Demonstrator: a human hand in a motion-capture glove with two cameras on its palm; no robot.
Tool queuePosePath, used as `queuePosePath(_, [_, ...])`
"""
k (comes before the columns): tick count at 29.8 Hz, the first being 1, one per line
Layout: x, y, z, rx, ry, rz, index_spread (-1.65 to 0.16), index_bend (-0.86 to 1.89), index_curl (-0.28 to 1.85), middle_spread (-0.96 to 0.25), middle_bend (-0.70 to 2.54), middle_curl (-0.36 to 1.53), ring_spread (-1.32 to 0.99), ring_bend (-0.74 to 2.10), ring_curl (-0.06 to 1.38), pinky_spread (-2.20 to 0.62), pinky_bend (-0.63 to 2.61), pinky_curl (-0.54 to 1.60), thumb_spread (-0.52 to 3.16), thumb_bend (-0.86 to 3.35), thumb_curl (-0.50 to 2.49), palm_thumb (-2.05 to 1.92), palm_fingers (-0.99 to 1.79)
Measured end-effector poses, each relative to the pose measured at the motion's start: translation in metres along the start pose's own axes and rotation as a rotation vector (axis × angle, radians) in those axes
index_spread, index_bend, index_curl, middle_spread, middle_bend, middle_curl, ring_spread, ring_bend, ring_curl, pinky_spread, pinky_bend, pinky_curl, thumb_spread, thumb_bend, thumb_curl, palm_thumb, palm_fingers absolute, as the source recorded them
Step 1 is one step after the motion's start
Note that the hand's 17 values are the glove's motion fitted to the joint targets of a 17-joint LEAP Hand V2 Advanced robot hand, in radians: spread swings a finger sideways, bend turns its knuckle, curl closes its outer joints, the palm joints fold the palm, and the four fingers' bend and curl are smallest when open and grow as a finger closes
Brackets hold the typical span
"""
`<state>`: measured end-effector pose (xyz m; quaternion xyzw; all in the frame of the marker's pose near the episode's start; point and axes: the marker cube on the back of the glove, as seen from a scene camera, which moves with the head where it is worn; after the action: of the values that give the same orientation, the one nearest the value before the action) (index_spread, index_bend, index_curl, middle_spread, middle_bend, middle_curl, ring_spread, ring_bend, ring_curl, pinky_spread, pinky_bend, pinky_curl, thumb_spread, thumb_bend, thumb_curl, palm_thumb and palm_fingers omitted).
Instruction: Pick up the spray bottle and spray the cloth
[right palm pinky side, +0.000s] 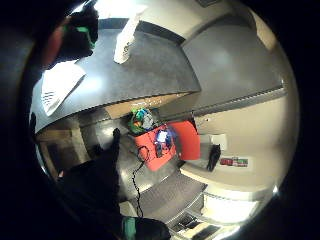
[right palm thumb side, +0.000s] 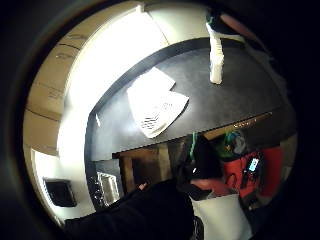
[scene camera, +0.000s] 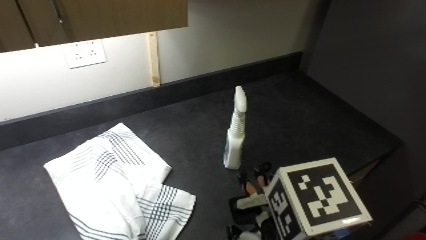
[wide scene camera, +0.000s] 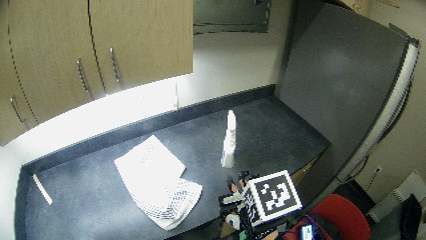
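A slim white spray bottle (scene camera: 234, 135) (wide scene camera: 229, 140) stands upright on the dark countertop (scene camera: 299, 115), nozzle end up. A white cloth with dark stripes (scene camera: 113, 185) (wide scene camera: 156, 185) lies crumpled flat to the bottle's left. My gloved right hand (scene camera: 253, 190) (wide scene camera: 234, 192) hovers at the counter's front edge, just short of the bottle's base, fingers stretched toward it and holding nothing. Both palm views look across the counter from that edge. The bottle (right palm thumb side: 216, 55) (right palm pinky side: 125, 42) is at the far side there, the cloth (right palm thumb side: 155, 102) (right palm pinky side: 57, 87) beside it.
A dark tall panel (wide scene camera: 339, 85) walls off the counter's right end. Wooden cabinets (wide scene camera: 100, 45) hang above, and a wall socket (scene camera: 85, 52) sits behind the cloth. A pale stick (wide scene camera: 42, 189) lies at the counter's left end. A red chair (wide scene camera: 339, 215) stands below the front edge.
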<state>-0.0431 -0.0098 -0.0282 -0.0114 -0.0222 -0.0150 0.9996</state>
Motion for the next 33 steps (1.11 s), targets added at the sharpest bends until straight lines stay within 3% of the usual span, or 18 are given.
queuePosePath(6, [0.011, -0.001, 0.007, 0.047, -0.200, 0.123, -0.38, 0.13, 0.19, -0.03, 0.19, 0.24, 0.00, 0.41, 0.27, 0.05, 0.71, 0.30, 0.97, 0.15, 0.37, 0.60, 0.54])
queuePosePath(13, [0.013, -0.012, 0.027, 0.186, -0.711, 0.321, -0.39, 0.12, 0.19, -0.02, 0.19, 0.26, 0.01, 0.42, 0.29, 0.06, 0.72, 0.31, 0.99, 0.11, 0.41, 0.62, 0.53])
queuePosePath(18, [-0.002, -0.032, 0.056, 0.221, -0.921, 0.351, -0.38, 0.10, 0.19, 0.01, 0.19, 0.28, 0.03, 0.42, 0.31, 0.06, 0.74, 0.32, 1.01, 0.08, 0.43, 0.64, 0.47])
queuePosePath(24, [-0.005, -0.035, 0.068, 0.307, -1.351, 0.441, -0.36, 0.10, 0.18, 0.04, 0.19, 0.29, 0.06, 0.41, 0.32, 0.07, 0.77, 0.34, 1.02, 0.06, 0.46, 0.69, 0.35])
queuePosePath(33, [-0.005, -0.035, 0.089, 0.286, -1.339, 0.496, -0.36, 0.11, 0.18, 0.06, 0.20, 0.31, 0.09, 0.42, 0.32, 0.08, 0.78, 0.34, 1.02, 0.03, 0.49, 0.74, 0.32])
